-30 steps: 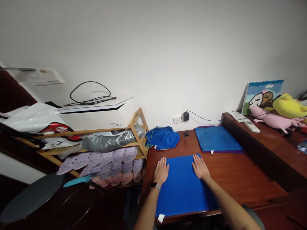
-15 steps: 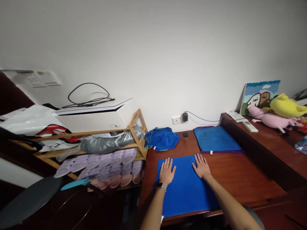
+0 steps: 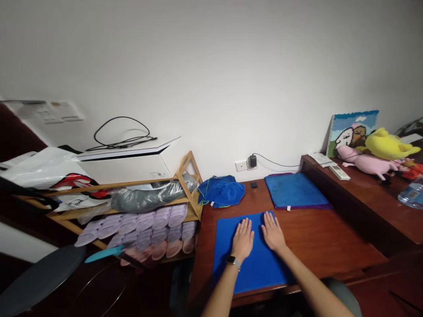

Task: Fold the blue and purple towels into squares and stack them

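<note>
A bright blue cloth (image 3: 228, 251) lies spread flat on the brown wooden desk (image 3: 320, 237). My left hand (image 3: 243, 240), with a watch on its wrist, rests palm down on the middle of the cloth, fingers stretched out. Near the cloth's upper right corner my right hand (image 3: 273, 232) lies flat too, its fingers extended. Behind the cloth on the left is a crumpled blue cloth (image 3: 224, 191) with a greenish edge. To the back right sits a flat stack with a blue cloth (image 3: 294, 191) on top and purple showing beneath.
Left of the desk stands a wooden rack (image 3: 190, 176) with lilac slippers (image 3: 161, 216) and a white box (image 3: 132, 169). A raised shelf on the right holds a remote (image 3: 339, 172), plush toys (image 3: 366, 163) and a plastic bottle (image 3: 412, 193). A charger (image 3: 253, 160) is plugged into the wall.
My left hand has slid right across the cloth, toward my right hand. My right hand has shifted slightly left in view, and the gap between them is smaller.
</note>
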Demonstrator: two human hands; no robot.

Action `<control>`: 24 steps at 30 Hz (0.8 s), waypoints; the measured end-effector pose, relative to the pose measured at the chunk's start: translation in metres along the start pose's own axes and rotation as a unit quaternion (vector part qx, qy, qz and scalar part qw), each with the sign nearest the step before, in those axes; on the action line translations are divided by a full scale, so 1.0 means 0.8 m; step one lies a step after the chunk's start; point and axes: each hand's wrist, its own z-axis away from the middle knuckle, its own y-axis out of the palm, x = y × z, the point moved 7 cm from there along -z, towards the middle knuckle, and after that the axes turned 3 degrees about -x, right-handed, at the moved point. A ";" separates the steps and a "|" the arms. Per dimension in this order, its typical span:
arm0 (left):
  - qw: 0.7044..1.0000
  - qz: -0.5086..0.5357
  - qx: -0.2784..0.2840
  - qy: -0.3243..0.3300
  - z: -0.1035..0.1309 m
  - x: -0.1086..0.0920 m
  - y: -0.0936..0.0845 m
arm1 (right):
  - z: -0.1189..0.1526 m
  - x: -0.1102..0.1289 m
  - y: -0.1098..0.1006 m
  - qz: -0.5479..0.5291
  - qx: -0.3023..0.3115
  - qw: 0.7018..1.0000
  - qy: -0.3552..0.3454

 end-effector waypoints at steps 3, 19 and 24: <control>0.999 0.009 0.031 0.000 0.010 -0.024 0.018 | 0.025 0.007 0.013 -0.007 0.009 1.000 -0.014; 0.988 -0.067 -0.032 -0.138 0.083 0.150 -0.038 | 0.004 -0.001 -0.010 -0.048 0.049 0.997 0.028; 0.996 -0.044 0.005 -0.079 0.020 0.121 -0.029 | -0.046 -0.022 -0.006 -0.022 0.061 0.998 0.026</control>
